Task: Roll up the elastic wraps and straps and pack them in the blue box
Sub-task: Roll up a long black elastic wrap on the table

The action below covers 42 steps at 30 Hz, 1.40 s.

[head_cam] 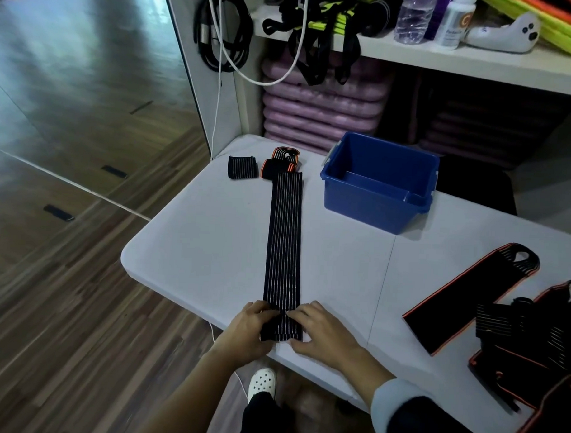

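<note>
Across the table (195,245), a long black white-striped elastic wrap (285,242)

Wrap pile (529,335) runs off the right edge.

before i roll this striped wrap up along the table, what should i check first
1. Grip: left hand and right hand both hold the near end of the striped wrap, where a roll is started: ok.
2. Wrap flat and straight on the table: ok.
3. Far end free: it lies against the orange-trimmed strap and might drag it: not ok.
4. Blue box upright and open: ok.
5. Roll tight and even: hidden under the fingers: cannot tell.
</note>
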Tool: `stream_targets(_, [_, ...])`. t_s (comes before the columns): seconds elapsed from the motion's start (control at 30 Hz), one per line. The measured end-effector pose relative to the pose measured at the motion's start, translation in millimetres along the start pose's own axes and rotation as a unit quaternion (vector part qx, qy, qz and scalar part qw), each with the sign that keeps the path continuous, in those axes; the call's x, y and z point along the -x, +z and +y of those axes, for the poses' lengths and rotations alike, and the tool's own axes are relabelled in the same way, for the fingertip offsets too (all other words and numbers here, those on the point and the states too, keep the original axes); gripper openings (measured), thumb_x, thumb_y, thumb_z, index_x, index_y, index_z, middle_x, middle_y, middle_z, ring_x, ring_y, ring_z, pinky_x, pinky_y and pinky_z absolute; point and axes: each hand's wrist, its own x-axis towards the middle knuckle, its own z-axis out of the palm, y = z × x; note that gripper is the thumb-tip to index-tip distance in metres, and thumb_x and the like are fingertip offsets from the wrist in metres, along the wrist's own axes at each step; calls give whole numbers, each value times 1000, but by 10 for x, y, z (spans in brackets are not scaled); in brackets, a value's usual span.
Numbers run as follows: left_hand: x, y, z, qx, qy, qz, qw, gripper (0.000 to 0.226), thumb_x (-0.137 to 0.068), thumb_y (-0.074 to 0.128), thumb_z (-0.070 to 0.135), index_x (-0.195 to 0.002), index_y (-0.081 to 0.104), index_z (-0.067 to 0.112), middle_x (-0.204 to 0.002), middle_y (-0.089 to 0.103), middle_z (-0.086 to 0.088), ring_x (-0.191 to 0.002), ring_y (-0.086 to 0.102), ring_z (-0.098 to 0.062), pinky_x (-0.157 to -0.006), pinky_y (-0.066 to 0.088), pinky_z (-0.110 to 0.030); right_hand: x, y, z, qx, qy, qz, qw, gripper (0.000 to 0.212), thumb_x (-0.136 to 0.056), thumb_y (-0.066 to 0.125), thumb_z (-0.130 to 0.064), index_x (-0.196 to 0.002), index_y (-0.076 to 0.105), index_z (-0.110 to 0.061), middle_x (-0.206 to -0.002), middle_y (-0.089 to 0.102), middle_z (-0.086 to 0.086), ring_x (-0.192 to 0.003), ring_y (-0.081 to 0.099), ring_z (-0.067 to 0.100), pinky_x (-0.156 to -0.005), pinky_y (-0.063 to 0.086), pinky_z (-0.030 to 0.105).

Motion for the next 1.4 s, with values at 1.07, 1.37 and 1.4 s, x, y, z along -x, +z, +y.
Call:
stream_targets(1.07, [-459, -331, -239, 43, -28, 34, 998, 43, -81, 54, 54, -111, 66, 25, -92, 65, -1, -92, 56, -13, -78, 44, -24, -398, -254, 162, -139, 84, 42, 986, 35, -86, 59, -34, -120, 56, -29, -101, 54, -9, -95, 47, 4, -83, 40, 17])
stream_targets(1.37, [-912, -335, -270, 103, -108, 103, 983, 40, -89, 58, 36, -126, 55, 20, -91, 68, -5, -84, 63, -22, -74, 50, -31, -765, -261, 159, -160, 209, 117, 958, 31, -94, 53, -31, -122, 55, -18, -90, 52, -6, -90, 48, 11, -78, 40, 22])
stream_targets(1.4, [-919, -325, -292, 104, -95, 105, 984, 43, -88, 60, 34, -128, 53, 21, -96, 65, -5, -85, 61, -21, -76, 51, -32, -781, -238, 182, -148, 214, 128, 957, 33, -93, 54, -29, -124, 55, -17, -92, 52, -5, -93, 47, 11, -82, 42, 24])
